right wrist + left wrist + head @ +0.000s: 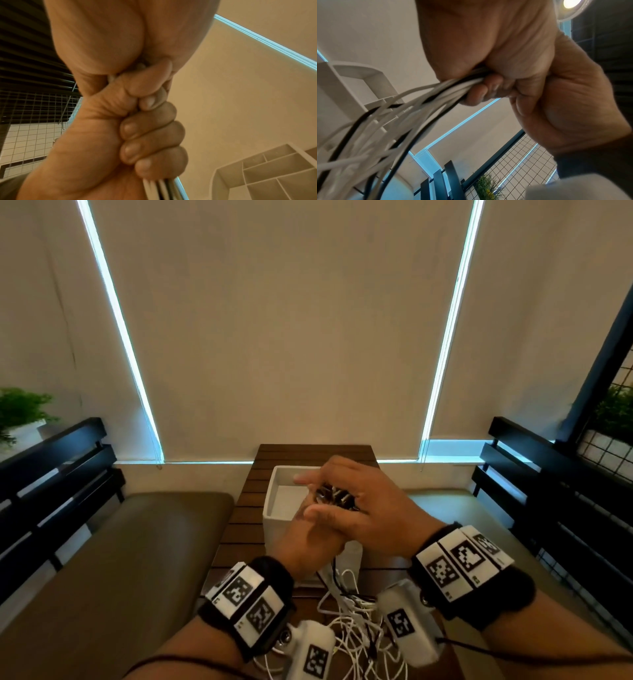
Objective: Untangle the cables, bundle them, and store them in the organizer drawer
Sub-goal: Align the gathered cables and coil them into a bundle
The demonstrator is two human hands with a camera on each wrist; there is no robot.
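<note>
- Head view, bottom centre: a loose tangle of white and black cables is seen lying on the wooden table between the two wrists, its upper strands drawn up into the hands.
- Just above, mid-frame, the left hand is closed around the gathered strands; in the left wrist view the cables are seen fanning out from its curled fingers, probably so the bunch is kept together while it is sorted.
- The right hand is laid over the left, gripping the upper end of the bunch, where dark and metallic connectors stick out; the plugs seem to be held level so the cables can be bundled evenly.
- Right wrist view: the fist is tightly clenched, with pale strands emerging below it.
- Beyond the hands, an open white drawer stands on the table, placed near for storing; nothing is seen in its visible part.
</note>
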